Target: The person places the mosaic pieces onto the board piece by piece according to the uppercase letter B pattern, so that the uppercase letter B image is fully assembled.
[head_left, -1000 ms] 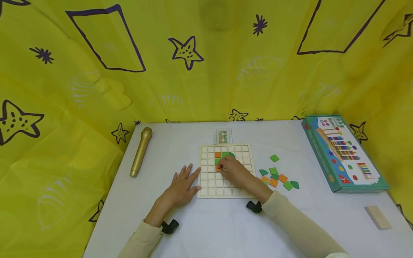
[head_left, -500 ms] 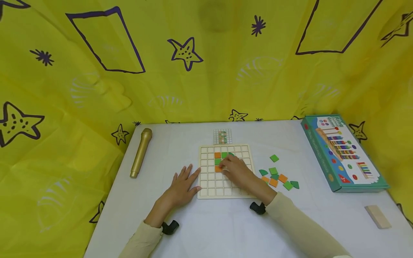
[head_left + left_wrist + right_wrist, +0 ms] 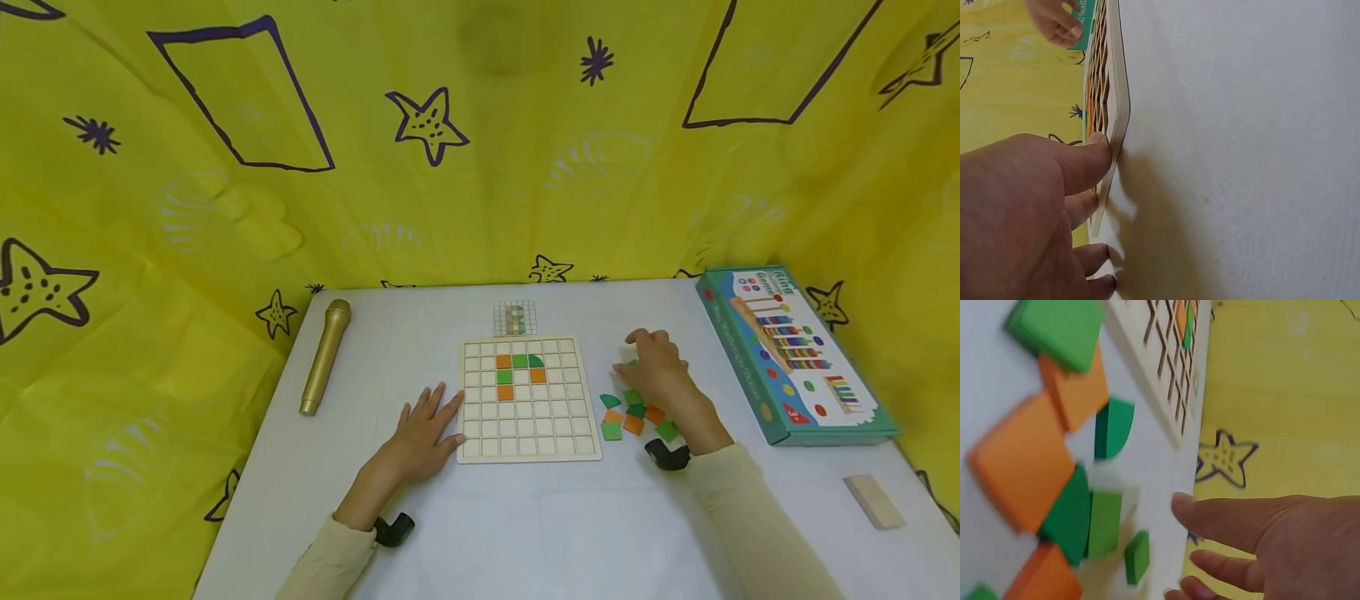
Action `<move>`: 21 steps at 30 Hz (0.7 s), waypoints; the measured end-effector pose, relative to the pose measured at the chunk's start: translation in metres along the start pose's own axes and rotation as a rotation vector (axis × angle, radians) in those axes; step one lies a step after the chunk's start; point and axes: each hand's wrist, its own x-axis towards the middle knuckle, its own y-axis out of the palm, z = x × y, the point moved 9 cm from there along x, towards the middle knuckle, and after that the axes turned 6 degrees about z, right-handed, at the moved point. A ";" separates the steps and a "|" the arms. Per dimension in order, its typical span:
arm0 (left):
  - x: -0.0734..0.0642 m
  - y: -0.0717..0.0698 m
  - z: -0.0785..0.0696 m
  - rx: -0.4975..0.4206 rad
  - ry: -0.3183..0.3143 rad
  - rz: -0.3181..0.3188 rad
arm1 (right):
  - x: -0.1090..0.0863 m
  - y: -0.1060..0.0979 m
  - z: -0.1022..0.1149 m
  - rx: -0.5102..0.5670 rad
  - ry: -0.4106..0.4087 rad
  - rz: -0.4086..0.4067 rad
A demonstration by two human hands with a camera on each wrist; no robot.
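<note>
My left hand point(image 3: 416, 442) lies with spread fingers at the left side of a wooden grid board point(image 3: 528, 425). In the left wrist view, its thumb point(image 3: 1088, 164) touches the board's edge. Set in the grid are orange squares point(image 3: 505, 392), green squares point(image 3: 504, 377) and a dark green quarter-round tile point(image 3: 536, 361). To the right of the board, my right hand point(image 3: 660, 375) hovers over loose tiles, thumb and fingers apart and holding nothing. A small green square tile point(image 3: 1138, 557) lies near its fingers; orange squares point(image 3: 1022, 462) and dark green quarter-rounds point(image 3: 1115, 428) lie around it.
A pattern card point(image 3: 515, 317) lies behind the board. On the left is a gold microphone point(image 3: 326, 358). A game box point(image 3: 798, 358) stands at the right, with a pale wooden block point(image 3: 874, 502) in front of it. A yellow patterned curtain point(image 3: 495, 208) borders the table.
My right hand has left the board and moved right, over the loose tiles. An orange square now shows below the quarter-round where the hand was. The left hand has stayed put.
</note>
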 end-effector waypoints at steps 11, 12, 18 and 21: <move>0.000 -0.001 0.000 -0.002 0.004 -0.004 | 0.007 0.008 -0.027 -0.002 -0.062 0.066; 0.000 -0.001 0.000 -0.001 0.005 -0.004 | 0.008 0.009 -0.026 0.015 -0.081 0.070; -0.001 -0.003 -0.002 -0.009 0.008 -0.001 | 0.012 0.017 -0.026 0.082 -0.123 0.085; -0.001 -0.003 -0.002 -0.009 0.007 -0.004 | 0.014 0.020 -0.022 0.073 -0.167 0.070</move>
